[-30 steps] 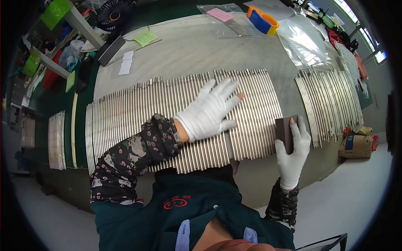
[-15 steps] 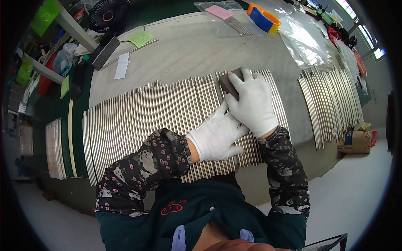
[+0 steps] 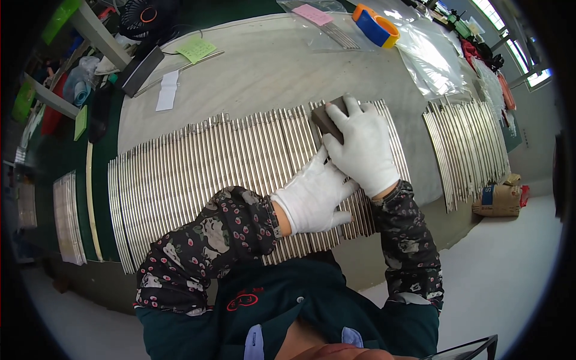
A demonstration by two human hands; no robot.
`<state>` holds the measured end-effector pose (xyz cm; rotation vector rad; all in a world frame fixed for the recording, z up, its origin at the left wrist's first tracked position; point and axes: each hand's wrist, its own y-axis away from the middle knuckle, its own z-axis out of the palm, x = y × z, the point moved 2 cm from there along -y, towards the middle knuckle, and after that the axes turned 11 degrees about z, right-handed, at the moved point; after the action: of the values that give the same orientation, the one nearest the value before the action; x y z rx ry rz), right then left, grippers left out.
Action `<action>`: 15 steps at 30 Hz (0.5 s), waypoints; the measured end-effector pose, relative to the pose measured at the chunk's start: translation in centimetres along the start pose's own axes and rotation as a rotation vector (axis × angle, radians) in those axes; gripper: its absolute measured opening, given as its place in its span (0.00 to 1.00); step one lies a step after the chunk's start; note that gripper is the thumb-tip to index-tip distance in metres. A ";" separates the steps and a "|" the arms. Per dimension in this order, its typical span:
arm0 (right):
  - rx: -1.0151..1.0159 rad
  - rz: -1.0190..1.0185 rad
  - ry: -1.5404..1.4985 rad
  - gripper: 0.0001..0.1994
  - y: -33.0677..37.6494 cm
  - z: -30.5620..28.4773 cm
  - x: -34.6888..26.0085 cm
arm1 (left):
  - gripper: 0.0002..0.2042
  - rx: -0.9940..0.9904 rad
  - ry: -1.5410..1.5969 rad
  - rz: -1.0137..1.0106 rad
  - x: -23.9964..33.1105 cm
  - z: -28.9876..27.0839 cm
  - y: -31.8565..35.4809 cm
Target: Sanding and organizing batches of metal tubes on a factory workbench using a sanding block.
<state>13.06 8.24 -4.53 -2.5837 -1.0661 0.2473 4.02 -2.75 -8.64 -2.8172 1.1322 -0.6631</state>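
Observation:
A wide row of shiny metal rods (image 3: 198, 168) lies side by side on the table in front of me. My right hand (image 3: 365, 147), in a white glove, grips a dark grey-brown block (image 3: 327, 122) against the far ends of rods toward the row's right side. My left hand (image 3: 315, 195), also gloved in white, lies over the rods just nearer and to the left, fingers spread and stretched to the right. Its upper fingertips meet the right hand's lower edge. The rods under both hands are hidden.
Another bundle of rods (image 3: 468, 150) lies on the right. Beyond are a tape roll (image 3: 376, 26), clear plastic bags (image 3: 429, 57), a pink note (image 3: 312, 15) and a green note (image 3: 196, 50). A fan (image 3: 147, 17) stands far left; a brown sack (image 3: 499, 201) sits right.
The view has shifted slightly, so the table's left side appears a little farther left and lower. Both hands and the block keep nearly the same place on the rods.

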 end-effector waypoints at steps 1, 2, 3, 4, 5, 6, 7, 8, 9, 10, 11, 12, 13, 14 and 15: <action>-0.065 0.116 0.010 0.19 0.1 0.1 0.4 | 0.35 0.085 -0.039 0.026 0.1 -0.1 0.0; -0.053 0.309 0.176 0.19 0.0 0.0 0.9 | 0.35 0.095 -0.034 0.031 0.1 -0.1 0.0; -0.024 0.325 0.206 0.19 0.2 0.0 1.0 | 0.35 0.113 -0.034 0.035 0.2 -0.1 0.1; 0.012 0.402 0.287 0.18 0.1 -0.3 1.2 | 0.35 0.108 -0.028 0.036 0.2 -0.1 0.1; 0.096 0.307 0.189 0.19 0.2 -0.3 0.9 | 0.35 0.125 -0.046 0.040 0.2 -0.2 0.1; 0.058 0.165 0.045 0.18 0.2 -0.3 0.6 | 0.35 0.086 -0.038 0.030 0.2 -0.1 0.0; 0.094 0.121 0.008 0.18 0.3 -0.2 0.5 | 0.35 0.027 -0.020 0.015 0.1 0.0 0.0; 0.025 0.035 -0.032 0.18 0.3 -0.2 0.3 | 0.35 -0.002 -0.015 0.003 0.0 0.0 0.0; -0.027 0.222 0.083 0.19 0.3 0.0 0.8 | 0.36 0.103 -0.041 0.037 0.2 -0.2 0.0; -0.041 0.365 0.215 0.19 0.3 -0.1 1.2 | 0.36 0.090 -0.039 0.030 0.2 -0.1 0.1; -0.043 0.349 0.192 0.19 0.3 -0.1 1.2 | 0.36 0.095 -0.045 0.033 0.2 -0.1 0.1; 0.055 0.382 0.231 0.19 0.3 -0.4 1.4 | 0.36 0.092 -0.045 0.034 0.2 -0.1 0.1; 0.064 0.237 0.105 0.18 0.3 -0.4 1.0 | 0.36 0.097 -0.045 0.039 0.2 -0.1 0.1; 0.075 0.077 0.011 0.18 0.3 -0.4 0.7 | 0.36 0.081 -0.036 0.033 0.2 -0.1 0.1; 0.012 -0.037 -0.013 0.18 0.4 -0.1 0.4 | 0.36 0.056 -0.029 0.020 0.1 0.0 0.1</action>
<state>13.66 8.22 -4.59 -2.5522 -1.1127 0.2603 3.99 -2.88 -8.61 -2.7564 1.1176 -0.6402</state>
